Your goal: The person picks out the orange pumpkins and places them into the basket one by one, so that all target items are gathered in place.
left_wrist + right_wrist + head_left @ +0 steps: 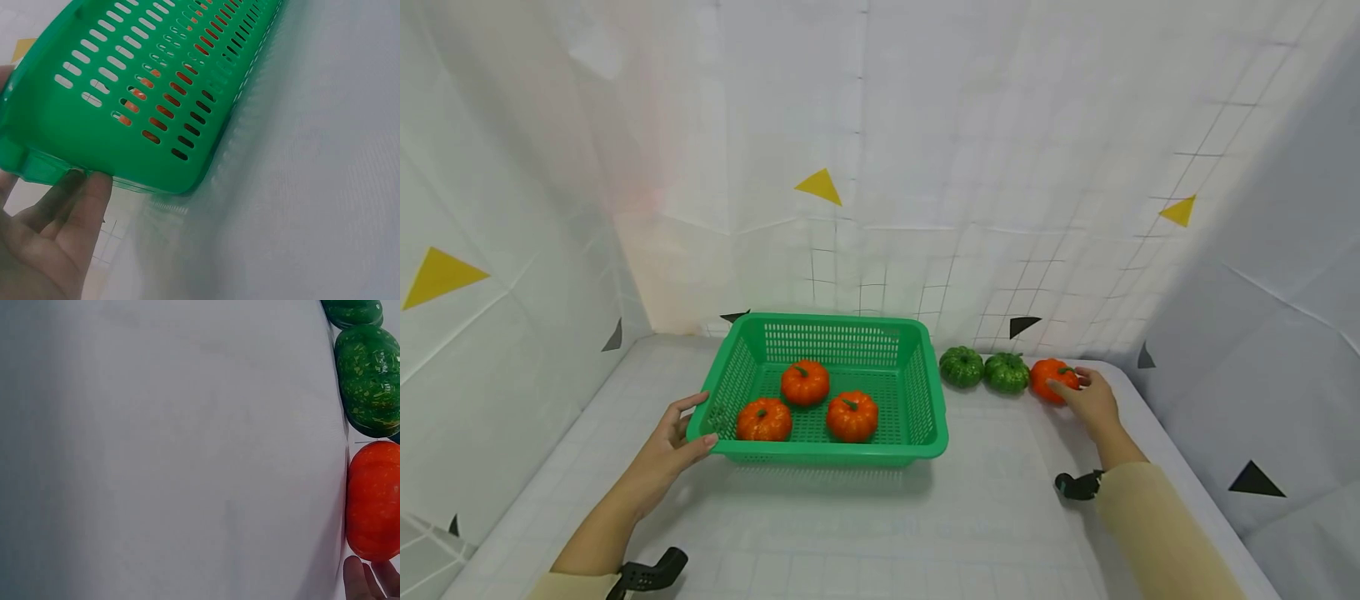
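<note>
A green plastic basket (820,450) with slotted sides holds three orange pumpkins, one at the back (805,383), another at front left (763,420) and the third at front right (852,417). My left hand (662,454) grips the basket's left front corner, thumb on the rim; in the left wrist view its fingers (94,194) press under the lip. At the right, my right hand (1093,402) holds another orange pumpkin (1048,377) by its right side, thumb across the front. In the right wrist view, fingertips (354,570) meet the pumpkin's lower end (375,500).
Two green pumpkins, one nearer the basket (961,367) and one beside the orange one (1007,373), line up along the back of the white table (880,525). White sheets with yellow and black triangles rise behind and at both sides. Each wrist wears a black camera mount.
</note>
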The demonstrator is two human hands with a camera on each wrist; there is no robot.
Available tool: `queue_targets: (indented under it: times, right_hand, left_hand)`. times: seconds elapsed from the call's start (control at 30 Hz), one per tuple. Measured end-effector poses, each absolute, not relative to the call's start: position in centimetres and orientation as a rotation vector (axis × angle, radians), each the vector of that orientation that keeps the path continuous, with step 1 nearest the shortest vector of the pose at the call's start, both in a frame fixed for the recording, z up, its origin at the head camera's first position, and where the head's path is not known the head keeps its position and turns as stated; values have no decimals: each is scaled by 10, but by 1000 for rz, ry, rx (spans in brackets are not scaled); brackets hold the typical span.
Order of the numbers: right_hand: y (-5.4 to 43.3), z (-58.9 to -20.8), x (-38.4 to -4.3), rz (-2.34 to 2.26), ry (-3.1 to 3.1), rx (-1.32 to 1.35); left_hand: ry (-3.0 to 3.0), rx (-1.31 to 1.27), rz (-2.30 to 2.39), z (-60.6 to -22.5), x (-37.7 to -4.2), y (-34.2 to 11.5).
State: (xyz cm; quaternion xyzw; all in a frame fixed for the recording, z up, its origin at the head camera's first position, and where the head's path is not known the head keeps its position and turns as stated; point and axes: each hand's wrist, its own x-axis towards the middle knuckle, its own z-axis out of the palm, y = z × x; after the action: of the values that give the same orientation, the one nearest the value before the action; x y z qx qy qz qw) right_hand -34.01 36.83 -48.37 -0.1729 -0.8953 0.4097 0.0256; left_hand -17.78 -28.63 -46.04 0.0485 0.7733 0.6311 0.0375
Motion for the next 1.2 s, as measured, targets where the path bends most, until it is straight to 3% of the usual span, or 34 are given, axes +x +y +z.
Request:
queue_targets:
  times: [0.53, 1.2]
  right_hand:
    - [367, -478, -336, 1308, -2743, -587]
    - [355, -445, -311, 1260, -2734, -365]
  left_hand:
    - [2405, 135, 1908, -457, -176, -284]
    - [2390, 135, 1934, -458, -176, -284]
